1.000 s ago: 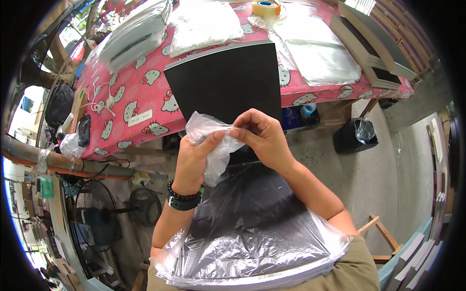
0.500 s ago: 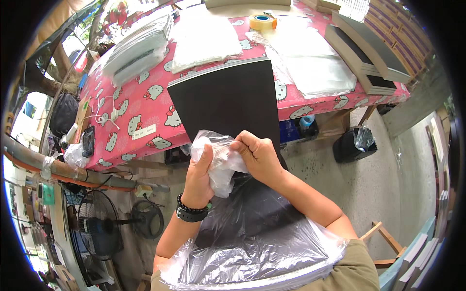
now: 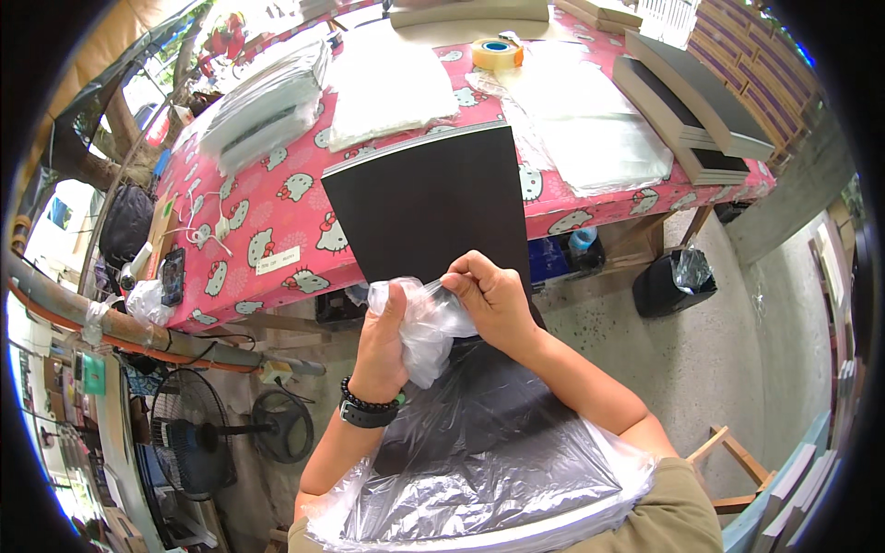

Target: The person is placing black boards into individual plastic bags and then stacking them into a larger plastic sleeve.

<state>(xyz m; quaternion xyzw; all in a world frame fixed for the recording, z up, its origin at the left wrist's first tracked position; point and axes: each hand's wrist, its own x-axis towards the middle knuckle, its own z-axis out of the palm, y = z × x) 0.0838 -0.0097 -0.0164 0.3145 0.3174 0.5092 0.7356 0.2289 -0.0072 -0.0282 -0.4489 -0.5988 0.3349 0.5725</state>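
Risk, tearing: my left hand point(image 3: 385, 334) and right hand point(image 3: 489, 297), both clenched on bunched clear plastic bag point(image 3: 426, 324) over black board point(image 3: 433, 207); thin film may split if pulled hard.

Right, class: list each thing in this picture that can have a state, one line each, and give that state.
Left hand: closed on the bunched clear plastic bag.
Right hand: pinching the same bag's top.
Bunched clear plastic bag: crumpled, partly drawn over the board.
Flat black rectangular board: upper part bare, lower part bagged.
Yellow roll of tape: lying flat on the table.
Small black bin: lined, standing on the floor.
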